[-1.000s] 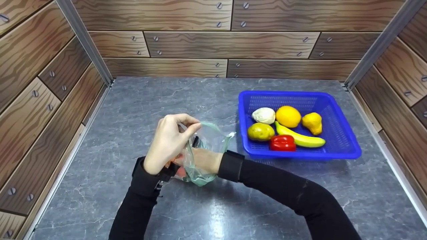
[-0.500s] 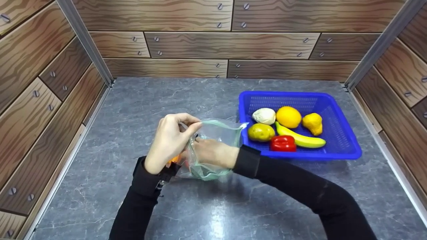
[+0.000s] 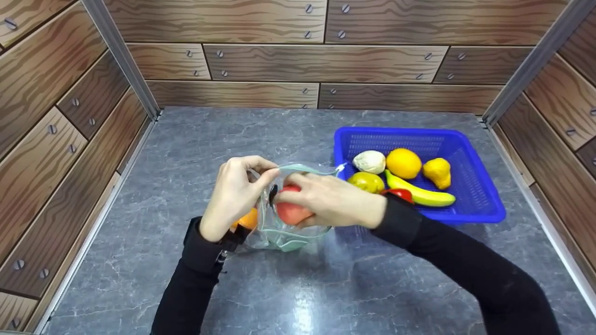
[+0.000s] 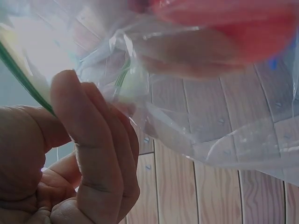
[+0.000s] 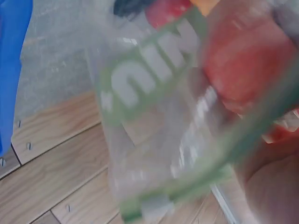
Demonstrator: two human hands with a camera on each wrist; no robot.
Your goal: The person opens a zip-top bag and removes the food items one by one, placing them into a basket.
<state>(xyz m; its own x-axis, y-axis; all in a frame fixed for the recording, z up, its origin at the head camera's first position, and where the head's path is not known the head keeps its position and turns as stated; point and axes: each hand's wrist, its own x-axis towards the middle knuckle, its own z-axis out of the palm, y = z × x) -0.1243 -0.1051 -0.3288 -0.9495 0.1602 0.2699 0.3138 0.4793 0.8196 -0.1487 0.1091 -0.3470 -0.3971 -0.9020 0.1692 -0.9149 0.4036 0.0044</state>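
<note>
Bag [image 3: 289,241] — gaping wide, basket rim [image 3: 465,217] just beside

We counted one bag [image 3: 288,239], one held fruit [image 3: 291,213]; near right edge of tabletop [image 3: 526,232], one basket [image 3: 470,190]: one banana [image 3: 421,194], five other pieces [image 3: 403,164].

Coral-red fruit [image 3: 291,213], clear bag [image 3: 289,244] edged in pale green, vivid blue basket [image 3: 465,217].
The bag bears a green band [image 5: 126,100] with white letters [image 5: 156,63] and a white slider [image 3: 341,167]; the ball [image 3: 250,217] seen by it is bright orange. Among the basket's colours: an off-white bulb [image 3: 371,162], golden-orange citrus [image 3: 403,163], deep yellow pear [image 3: 437,173], greenish-yellow banana [image 3: 428,196], olive mango [image 3: 365,180], glossy red pepper [image 3: 403,193]. Sleeves [image 3: 465,260] are black; the tabletop [image 3: 111,260] is grey with pale marbled veins; walls [image 3: 326,63] show brown streaked woodgrain, dark seams and grey screws [image 3: 428,56].
</note>
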